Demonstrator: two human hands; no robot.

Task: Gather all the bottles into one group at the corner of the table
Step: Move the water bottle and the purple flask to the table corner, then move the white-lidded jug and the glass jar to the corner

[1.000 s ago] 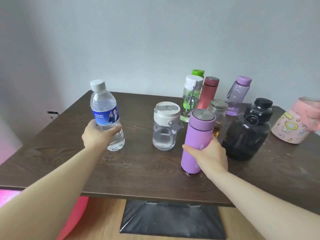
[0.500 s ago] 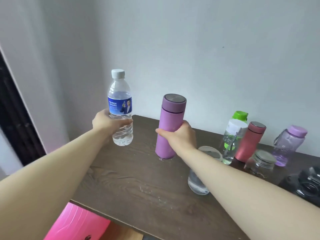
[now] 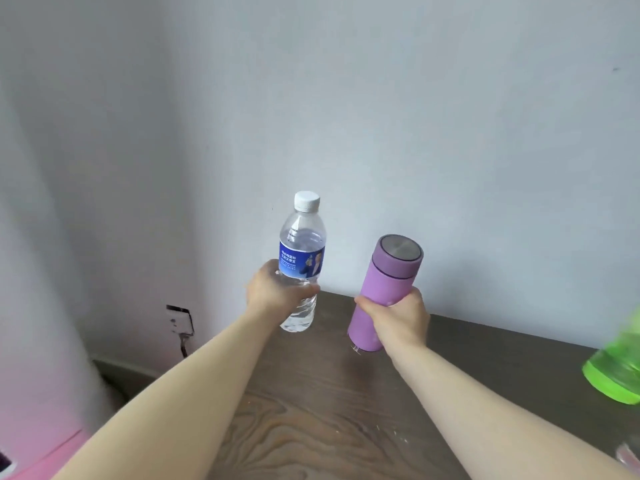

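Observation:
My left hand point(image 3: 273, 294) grips a clear water bottle point(image 3: 302, 251) with a blue label and white cap, held upright just above the far left corner of the dark wooden table point(image 3: 311, 403). My right hand point(image 3: 398, 318) grips a purple thermos flask point(image 3: 388, 289) with a metal-topped lid, tilted slightly right, its base close over the tabletop beside the water bottle. A blurred green bottle cap point(image 3: 614, 368) shows at the right edge. The other bottles are out of view.
A pale wall stands right behind the table's far edge. A wall socket point(image 3: 180, 320) with a cable hangs left of the corner. Something pink point(image 3: 41, 459) lies low at the bottom left, off the table.
Both hands have carried their bottles farther toward the table's far left corner and lower over it. The view has swung left, so the other bottles have left the frame.

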